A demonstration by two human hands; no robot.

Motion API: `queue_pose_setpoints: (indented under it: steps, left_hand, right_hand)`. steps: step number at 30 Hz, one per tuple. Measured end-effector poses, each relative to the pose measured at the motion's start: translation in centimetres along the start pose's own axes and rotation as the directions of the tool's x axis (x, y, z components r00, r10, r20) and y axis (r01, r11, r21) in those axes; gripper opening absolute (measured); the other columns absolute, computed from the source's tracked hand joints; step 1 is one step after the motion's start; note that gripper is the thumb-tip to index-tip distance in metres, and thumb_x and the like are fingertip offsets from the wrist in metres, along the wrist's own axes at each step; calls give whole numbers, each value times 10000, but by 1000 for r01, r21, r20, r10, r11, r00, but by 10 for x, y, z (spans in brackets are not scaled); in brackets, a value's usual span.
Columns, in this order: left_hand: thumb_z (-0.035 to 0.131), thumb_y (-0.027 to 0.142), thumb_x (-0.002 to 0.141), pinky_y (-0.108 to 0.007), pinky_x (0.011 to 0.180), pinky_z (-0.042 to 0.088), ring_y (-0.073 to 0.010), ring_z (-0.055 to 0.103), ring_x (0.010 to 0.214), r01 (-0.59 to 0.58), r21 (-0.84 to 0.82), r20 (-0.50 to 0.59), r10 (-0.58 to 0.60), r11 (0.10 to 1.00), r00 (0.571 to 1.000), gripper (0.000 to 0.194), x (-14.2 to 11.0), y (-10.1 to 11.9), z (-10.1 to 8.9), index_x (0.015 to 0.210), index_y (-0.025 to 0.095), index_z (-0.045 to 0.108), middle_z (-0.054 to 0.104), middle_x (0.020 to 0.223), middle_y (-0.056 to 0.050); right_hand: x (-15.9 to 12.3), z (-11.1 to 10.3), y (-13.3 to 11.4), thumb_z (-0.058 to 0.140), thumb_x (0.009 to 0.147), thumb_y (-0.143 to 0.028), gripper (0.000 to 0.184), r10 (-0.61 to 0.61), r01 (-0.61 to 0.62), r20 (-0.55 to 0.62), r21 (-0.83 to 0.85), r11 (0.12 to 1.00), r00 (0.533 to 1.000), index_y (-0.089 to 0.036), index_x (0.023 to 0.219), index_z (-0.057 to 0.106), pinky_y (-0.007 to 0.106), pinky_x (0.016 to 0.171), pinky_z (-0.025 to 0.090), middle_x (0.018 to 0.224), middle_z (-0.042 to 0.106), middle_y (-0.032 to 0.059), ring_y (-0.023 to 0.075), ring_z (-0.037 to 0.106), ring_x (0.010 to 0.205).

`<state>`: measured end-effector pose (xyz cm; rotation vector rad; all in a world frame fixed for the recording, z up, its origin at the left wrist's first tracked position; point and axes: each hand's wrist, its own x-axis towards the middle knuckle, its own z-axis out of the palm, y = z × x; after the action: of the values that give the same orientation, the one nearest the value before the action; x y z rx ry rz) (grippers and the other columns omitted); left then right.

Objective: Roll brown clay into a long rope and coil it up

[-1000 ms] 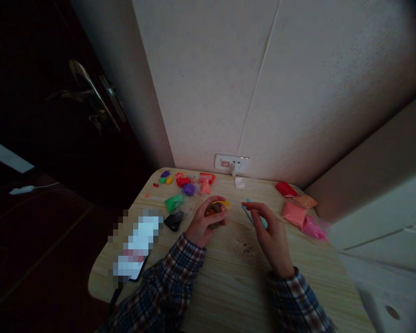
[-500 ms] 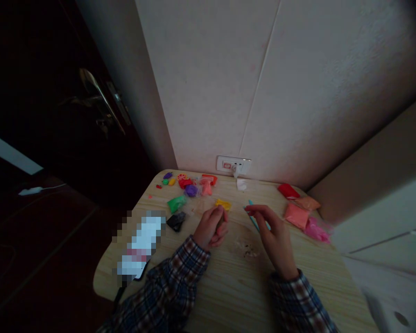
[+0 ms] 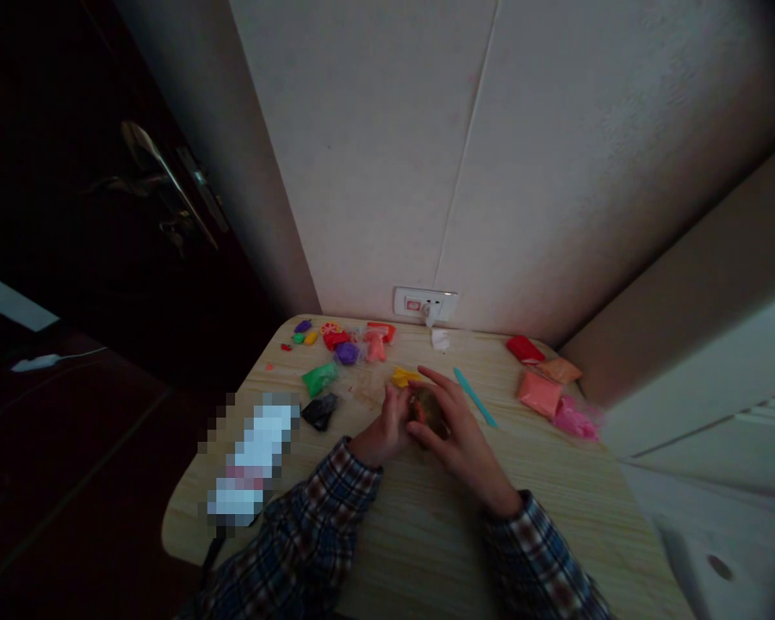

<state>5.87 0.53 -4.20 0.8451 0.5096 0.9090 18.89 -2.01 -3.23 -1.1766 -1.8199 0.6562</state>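
Olive-brown lump [image 3: 431, 412]: held above the table [image 3: 542, 525], between the hands; a step of in-hand handling is judged to be under way.
Right hand [image 3: 460, 432]: thumb and fingers curved around the lump, grip closed on it.
Left hand [image 3: 386, 428]: placed at the lump's left side; how firmly it is gripped there cannot be told.
Next move: steady support from both sides is judged to be called for.
Yellow packet [image 3: 403, 377]: set just beyond the left hand, easily brushed.
Teal modelling tool [image 3: 475, 398]: laid flat, untouched.
Black packet [image 3: 319, 412]: left near the phone [image 3: 251, 469].
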Motion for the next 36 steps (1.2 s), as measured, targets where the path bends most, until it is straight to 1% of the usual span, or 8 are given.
queue_pose_setpoints:
  steps: [5, 9, 13, 17, 24, 27, 31, 36]
  left_hand:
    - [523, 690, 679, -317, 787, 454, -207, 584, 948, 71, -219, -53, -85, 973, 995, 636, -1, 7, 7, 1120, 233, 551, 618, 1036, -70]
    - [496, 662, 726, -354, 773, 469, -217, 609, 903, 65, -253, -121, -98, 965, 988, 613, 2, 15, 6, 1149, 219, 515, 586, 1140, -93]
    - [427, 633, 785, -377, 745, 476, -235, 631, 843, 52, -180, -189, -86, 982, 978, 583, 4, 23, 3, 1122, 170, 534, 625, 1044, -115]
    - [396, 606, 812, -308, 670, 466, -187, 625, 728, 34, -126, -199, -59, 991, 978, 562, 4, 25, 1, 1058, 138, 587, 654, 921, -101]
    - [430, 578, 807, -271, 629, 437, -159, 607, 661, 22, -53, -214, -33, 998, 976, 521, 5, 21, -2, 970, 124, 628, 663, 817, -87]
    - [433, 572, 807, -264, 622, 434, -155, 600, 658, 25, -46, -214, -34, 999, 976, 510, 6, 20, -2, 937, 125, 641, 663, 783, -82]
    - [511, 532, 785, -249, 619, 442, -147, 598, 692, 8, -22, -234, -13, 1000, 972, 441, 5, 20, -1, 916, 137, 656, 662, 793, -66]
    - [649, 368, 738, -284, 658, 485, -170, 612, 758, 31, -19, -184, -34, 999, 982, 302, 2, 18, 0, 948, 150, 647, 657, 917, -75]
  right_hand:
    - [0, -1, -6, 577, 811, -326, 330, -69, 62, -92, -77, 995, 993, -221, 1123, 552, 488, 1070, 264, 1359, 449, 101, 255, 335, 1300]
    - [-1, -6, -9, 485, 871, -353, 320, 131, -94, -168, 211, 973, 977, -243, 1169, 519, 436, 952, 401, 1207, 575, 86, 227, 525, 1098]
    - [-2, -12, -6, 461, 878, -394, 254, 311, -162, -182, 558, 814, 933, -230, 1045, 561, 327, 760, 474, 958, 632, 55, 183, 589, 853]
    - [0, -15, -7, 479, 869, -383, 217, 325, -155, -109, 710, 687, 940, -214, 961, 580, 266, 638, 448, 745, 570, 6, 137, 538, 675]
    - [0, -10, -5, 461, 877, -404, 237, 342, -193, -31, 776, 600, 939, -201, 817, 566, 228, 471, 370, 497, 363, -74, 86, 361, 438]
    - [0, -10, -11, 451, 877, -418, 242, 331, -254, 76, 807, 534, 940, -210, 917, 569, 208, 408, 349, 542, 412, -68, 67, 321, 401]
    - [3, -14, -19, 431, 869, -454, 393, 361, -321, 150, 817, 478, 920, -317, 1236, 421, 178, 318, 249, 845, 532, -6, 72, 378, 447]
    - [4, -15, -13, 294, 879, -555, 452, 350, -281, 93, 795, 538, 932, -283, 1197, 464, 218, 385, 377, 832, 535, 17, 118, 477, 533]
